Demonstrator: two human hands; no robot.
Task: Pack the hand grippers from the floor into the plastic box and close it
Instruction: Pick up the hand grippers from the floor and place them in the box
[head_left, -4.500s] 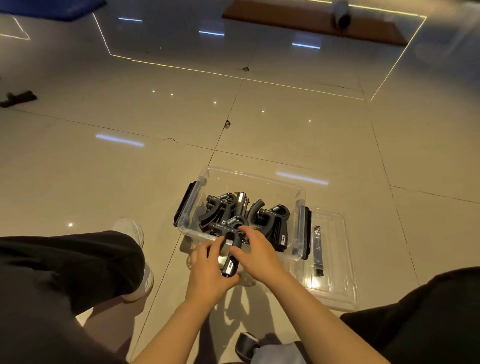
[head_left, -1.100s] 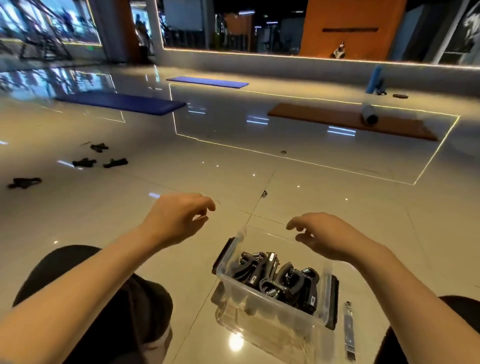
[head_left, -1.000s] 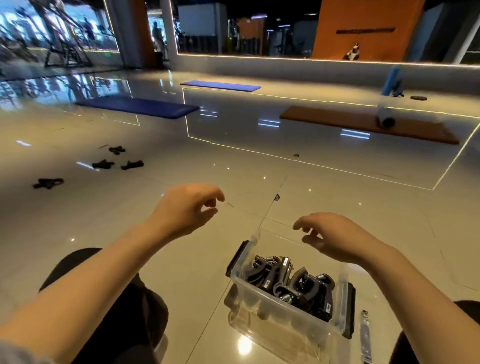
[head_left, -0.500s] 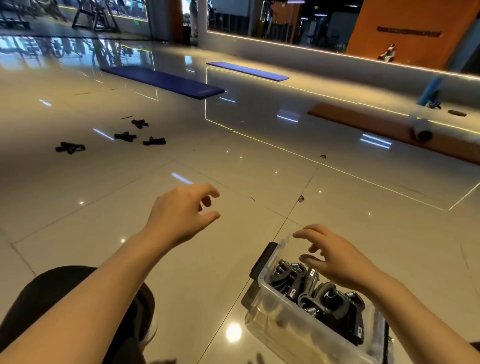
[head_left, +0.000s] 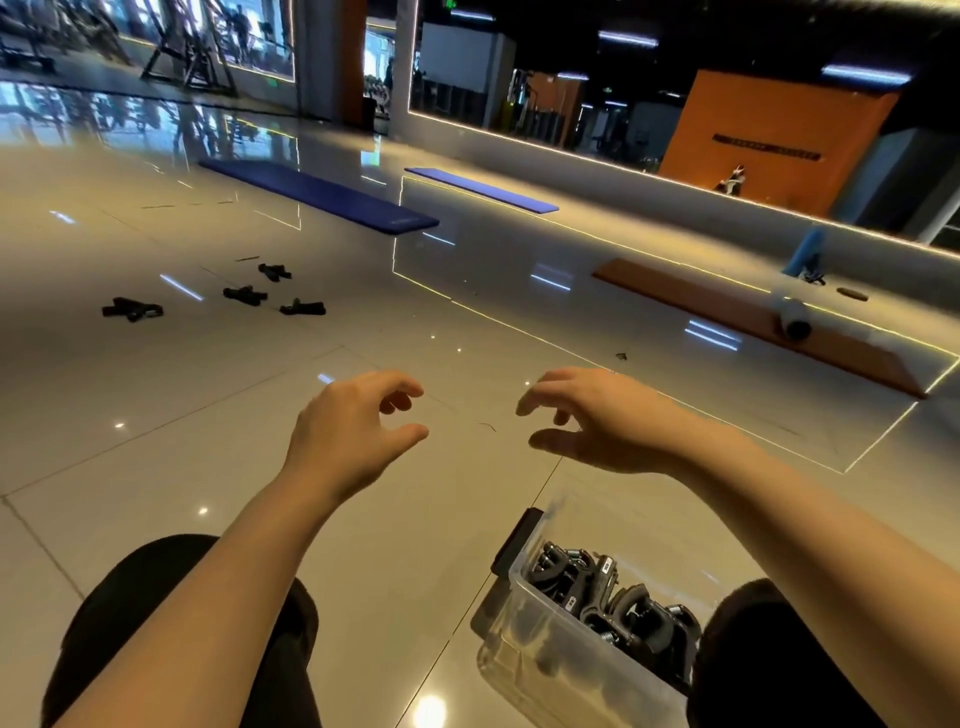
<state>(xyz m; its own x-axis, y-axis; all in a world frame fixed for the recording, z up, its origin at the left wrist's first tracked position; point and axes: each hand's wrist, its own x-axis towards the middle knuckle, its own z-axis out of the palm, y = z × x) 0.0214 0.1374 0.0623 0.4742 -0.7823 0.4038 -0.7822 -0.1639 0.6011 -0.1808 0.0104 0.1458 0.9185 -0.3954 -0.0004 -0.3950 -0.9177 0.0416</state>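
Observation:
A clear plastic box (head_left: 524, 639) sits on the floor at the lower right, with several black hand grippers (head_left: 602, 592) piled inside; my right forearm and knee cover its right side. Several more black hand grippers (head_left: 244, 294) lie scattered on the tiles far off at the left. My left hand (head_left: 348, 431) hovers in mid-air in front of me, fingers curled apart, holding nothing. My right hand (head_left: 597, 421) floats beside it, above and beyond the box, fingers spread and empty. The box's lid is out of sight.
Glossy beige tiles stretch ahead. Two blue mats (head_left: 322, 197) lie at the back left, an orange mat (head_left: 753, 322) with a roller (head_left: 792, 319) at the right. A lit ledge (head_left: 571, 156) and gym machines (head_left: 182, 52) line the far end. My knees frame the bottom.
My right hand rose off the box and came level with the left. The view swung up and left, so the box slid toward the lower right corner.

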